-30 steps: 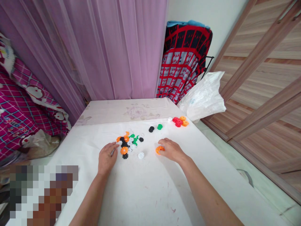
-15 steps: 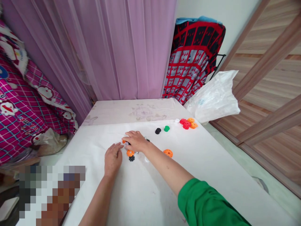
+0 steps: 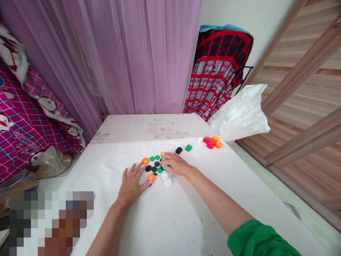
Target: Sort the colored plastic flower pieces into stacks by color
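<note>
A scatter of small flower-shaped plastic discs (image 3: 156, 167), orange, green, black and white, lies on the white table (image 3: 165, 217). My left hand (image 3: 132, 185) rests flat on the table with fingers spread, its fingertips touching the pile's left edge beside an orange disc (image 3: 151, 176). My right hand (image 3: 176, 164) lies on the pile's right side, fingers extended over the discs. An orange disc shows partly beneath my right wrist. A white disc (image 3: 167, 182) sits just below the pile.
A black disc (image 3: 179, 150) and a green disc (image 3: 188, 147) lie apart further back. A red and orange cluster (image 3: 212, 142) sits near the table's right edge by a white plastic bag (image 3: 241, 115). Pink curtain behind, patterned bedding left, wooden door right.
My right hand has slid from the pile's left-middle to its right side, spreading the discs. My left hand opened flat and moved slightly toward the pile. The camera shifted a little.
</note>
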Demonstrator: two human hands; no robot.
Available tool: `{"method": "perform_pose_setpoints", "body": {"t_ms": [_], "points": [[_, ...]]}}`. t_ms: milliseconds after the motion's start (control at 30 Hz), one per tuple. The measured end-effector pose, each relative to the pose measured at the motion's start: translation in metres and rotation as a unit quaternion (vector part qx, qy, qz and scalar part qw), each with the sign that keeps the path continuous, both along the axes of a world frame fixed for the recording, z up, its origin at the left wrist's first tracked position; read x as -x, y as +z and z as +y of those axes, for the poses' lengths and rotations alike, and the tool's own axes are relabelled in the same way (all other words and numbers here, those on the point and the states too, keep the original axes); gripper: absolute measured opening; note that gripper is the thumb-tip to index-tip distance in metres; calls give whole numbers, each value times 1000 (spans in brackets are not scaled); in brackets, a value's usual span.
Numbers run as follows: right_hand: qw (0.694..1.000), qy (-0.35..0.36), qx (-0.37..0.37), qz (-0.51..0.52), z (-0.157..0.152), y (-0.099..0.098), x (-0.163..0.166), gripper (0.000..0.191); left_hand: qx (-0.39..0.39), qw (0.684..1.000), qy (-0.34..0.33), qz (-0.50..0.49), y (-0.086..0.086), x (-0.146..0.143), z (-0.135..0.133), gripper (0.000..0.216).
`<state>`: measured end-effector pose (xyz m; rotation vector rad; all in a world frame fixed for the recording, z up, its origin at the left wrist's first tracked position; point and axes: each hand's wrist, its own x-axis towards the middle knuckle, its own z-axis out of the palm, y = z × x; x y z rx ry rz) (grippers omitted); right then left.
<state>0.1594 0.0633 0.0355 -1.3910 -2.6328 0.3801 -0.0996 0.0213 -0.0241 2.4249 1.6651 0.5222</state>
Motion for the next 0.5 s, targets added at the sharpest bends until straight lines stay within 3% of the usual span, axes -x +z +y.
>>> {"method": "perform_pose_setpoints", "body": {"t_ms": [100,233,400,500], "points": [[999,-40,-4,10,-3,6,-18,27,3,999,-31,20,-3,2,3,70],[990,-125,19,-56,1,17,-24,30,3,999,-17,28,-4,-3,11,65],[983,-168,-7,-74,20,21,0,31,-3,999,43,25,2,-15,19,50],[984,-166,-10,-64,30,16,18,30,-8,999,34,18,5,-16,17,41]]}}
